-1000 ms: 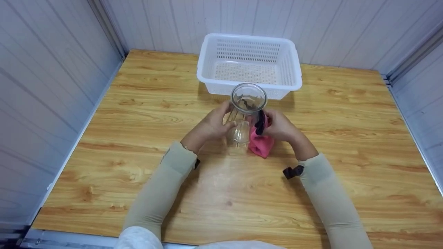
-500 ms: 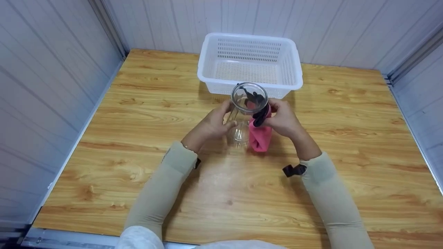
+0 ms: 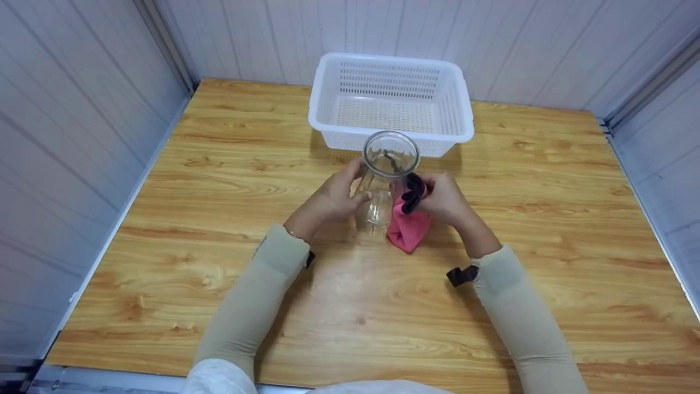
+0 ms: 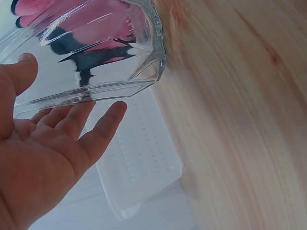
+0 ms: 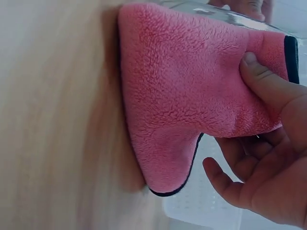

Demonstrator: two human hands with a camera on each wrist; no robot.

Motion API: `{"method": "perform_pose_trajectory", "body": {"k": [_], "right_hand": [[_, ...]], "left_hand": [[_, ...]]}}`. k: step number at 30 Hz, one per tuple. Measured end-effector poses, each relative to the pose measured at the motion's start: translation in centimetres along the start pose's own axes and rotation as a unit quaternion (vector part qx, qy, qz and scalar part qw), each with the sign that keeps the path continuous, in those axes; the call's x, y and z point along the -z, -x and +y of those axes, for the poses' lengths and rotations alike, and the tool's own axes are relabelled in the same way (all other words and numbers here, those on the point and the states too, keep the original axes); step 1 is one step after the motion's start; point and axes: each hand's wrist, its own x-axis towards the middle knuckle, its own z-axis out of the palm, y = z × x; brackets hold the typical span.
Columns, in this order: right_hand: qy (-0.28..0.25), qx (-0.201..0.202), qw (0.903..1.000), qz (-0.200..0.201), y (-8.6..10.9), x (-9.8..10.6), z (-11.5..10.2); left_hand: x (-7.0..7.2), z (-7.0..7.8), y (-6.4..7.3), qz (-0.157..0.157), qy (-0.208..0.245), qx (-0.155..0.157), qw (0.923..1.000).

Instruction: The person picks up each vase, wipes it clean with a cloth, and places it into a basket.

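Note:
A clear glass vase [image 3: 376,207] with a round rim and faceted sides stands in the middle of the head view. My left hand [image 3: 334,196] holds it from the left, thumb on the near side and fingers on the far side. On the right, my right hand [image 3: 444,198] pinches a folded pink cloth [image 3: 409,225] with dark edging against the glass. The right wrist view shows the thumb flat on the fluffy cloth [image 5: 177,76], which hides much of the vase. Through the glass in the left wrist view, pink and dark cloth shows.
A white plastic basket [image 3: 391,131] with slotted walls stands behind the vase, near the back wall [image 3: 262,38]. All of this is on a wood-grain table [image 3: 350,323] between panelled walls on both sides.
My right hand and the cloth rose a little along the vase's right side, then came back down toward the near side. The left hand and the vase stay nearly in place.

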Motion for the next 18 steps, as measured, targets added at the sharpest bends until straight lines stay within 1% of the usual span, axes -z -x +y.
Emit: {"method": "perform_pose_trajectory", "body": {"k": [5,9,12,18], "right_hand": [[0.017,-0.013,0.9997,-0.013,0.11,-0.25,0.57],[0.044,-0.016,0.9988,-0.017,0.24,-0.17,0.48],[0.054,-0.012,0.9982,-0.023,0.26,-0.15,0.43],[0.035,-0.007,0.9987,-0.036,-0.03,-0.13,0.24]], "left_hand": [[-0.14,0.02,0.04,0.005,0.0,0.004,1.0],[-0.34,0.04,0.05,0.002,0.005,0.003,1.0],[-0.45,0.0,0.07,0.0,0.003,0.002,1.0],[-0.45,-0.07,0.09,0.008,-0.01,0.004,0.9999]]}}
